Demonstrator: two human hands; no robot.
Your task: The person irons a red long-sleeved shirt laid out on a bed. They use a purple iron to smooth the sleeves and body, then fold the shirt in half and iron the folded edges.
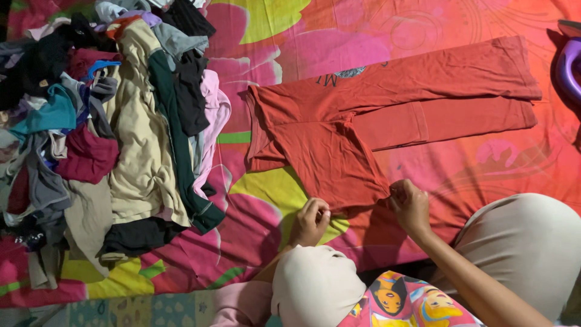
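A rust-orange cotton garment with long sleeves lies spread flat on a bright pink, yellow and orange flower-patterned bed sheet, its sleeves folded across each other and stretching toward the right side of the view. The nearest edge of the garment is drawn into a point toward the person. The left hand grips that edge at its left corner, fingers curled and pressed together on the cloth. The right hand pinches the same edge at its right corner, fingers closed tight on a small gather of fabric. The two hands sit near each other with the orange cloth pulled taut between them. The person's knees in beige trousers frame the lower part of the view. To the left, well apart from the hands, a loose heap of mixed clothes in cream, dark green, maroon, teal, pink and black lies on the sheet. A purple plastic object shows at the right edge.
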